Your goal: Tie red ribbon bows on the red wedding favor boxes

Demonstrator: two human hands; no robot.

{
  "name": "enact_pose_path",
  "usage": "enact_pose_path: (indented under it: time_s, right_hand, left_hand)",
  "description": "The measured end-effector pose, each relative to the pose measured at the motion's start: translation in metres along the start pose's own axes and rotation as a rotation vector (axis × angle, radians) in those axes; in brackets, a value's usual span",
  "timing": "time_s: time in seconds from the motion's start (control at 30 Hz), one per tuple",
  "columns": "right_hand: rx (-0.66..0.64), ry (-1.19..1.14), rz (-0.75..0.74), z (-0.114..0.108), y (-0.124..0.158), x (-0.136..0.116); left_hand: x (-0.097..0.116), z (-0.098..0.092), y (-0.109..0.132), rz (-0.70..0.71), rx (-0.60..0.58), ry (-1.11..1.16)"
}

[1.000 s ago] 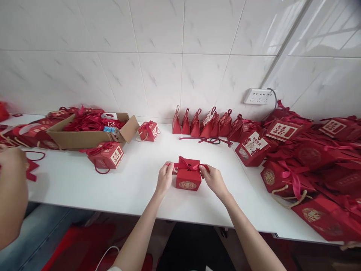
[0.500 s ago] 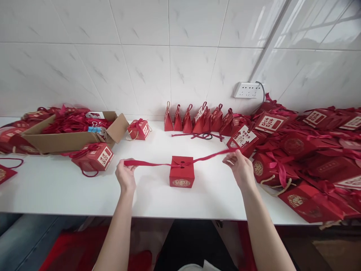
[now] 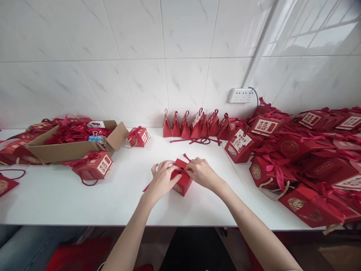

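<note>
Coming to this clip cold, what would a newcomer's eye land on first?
Probably the heap of red boxes crowding the right of the white table. Next, perhaps, the left hand and right hand working at the ribbon on a small red box near the middle. Farther back, a row of pointed red boxes stands by the tiled wall.

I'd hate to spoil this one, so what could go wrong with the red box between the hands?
The ribbon might twist or slip, since its loose ends stick out past the left hand and right hand. The red box could dent if they press hard on its top. Nearby, the front box on the right might fall if bumped, lying at the table's near edge.
</note>
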State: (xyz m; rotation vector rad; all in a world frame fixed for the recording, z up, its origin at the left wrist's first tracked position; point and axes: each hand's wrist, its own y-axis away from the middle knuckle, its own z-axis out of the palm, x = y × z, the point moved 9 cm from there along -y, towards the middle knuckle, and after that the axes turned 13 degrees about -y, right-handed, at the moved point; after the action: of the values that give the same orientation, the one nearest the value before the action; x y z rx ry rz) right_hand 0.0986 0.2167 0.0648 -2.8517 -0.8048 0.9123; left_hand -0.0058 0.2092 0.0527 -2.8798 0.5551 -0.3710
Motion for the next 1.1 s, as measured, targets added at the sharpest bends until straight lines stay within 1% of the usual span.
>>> enact_pose_path:
  time_s: [0.1, 0.2, 0.37, 0.5, 0.6, 0.7, 0.77, 0.83, 1.0, 1.1]
  right_hand:
    - [0.003, -0.001, 0.002, -0.003, 0.005, 0.001]
    - [0.015, 0.003, 0.011, -0.003, 0.002, 0.003]
    - [-0.035, 0.005, 0.002, 0.003, -0.01, 0.003]
    - [-0.044, -0.036, 0.002, 0.004, -0.015, 0.0]
    - [0.002, -0.105, 0.013, 0.003, -0.015, 0.002]
    - [0.105, -0.188, 0.046, 0.003, -0.014, 0.013]
    - [0.175, -0.246, 0.075, 0.004, -0.013, 0.024]
    - [0.217, -0.305, 0.093, 0.005, -0.013, 0.033]
    - [0.215, -0.404, 0.066, 0.0, -0.022, 0.043]
    - [0.227, -0.436, 0.092, -0.006, -0.026, 0.049]
  left_hand:
    - [0.004, -0.004, -0.003, 0.04, -0.002, -0.046]
    - [0.01, -0.006, -0.008, 0.047, 0.0, -0.083]
    - [0.015, 0.0, -0.017, 0.085, -0.031, -0.106]
    - [0.01, 0.005, -0.017, 0.092, 0.002, -0.056]
    - [0.006, 0.004, -0.013, 0.085, 0.069, -0.002]
    - [0.002, 0.003, -0.014, 0.074, 0.135, 0.049]
    - [0.001, 0.003, -0.018, 0.063, 0.162, 0.082]
    - [-0.001, 0.005, -0.025, 0.05, 0.178, 0.117]
    - [-0.007, 0.01, -0.046, 0.026, 0.194, 0.199]
    - [-0.008, 0.013, -0.05, 0.017, 0.192, 0.236]
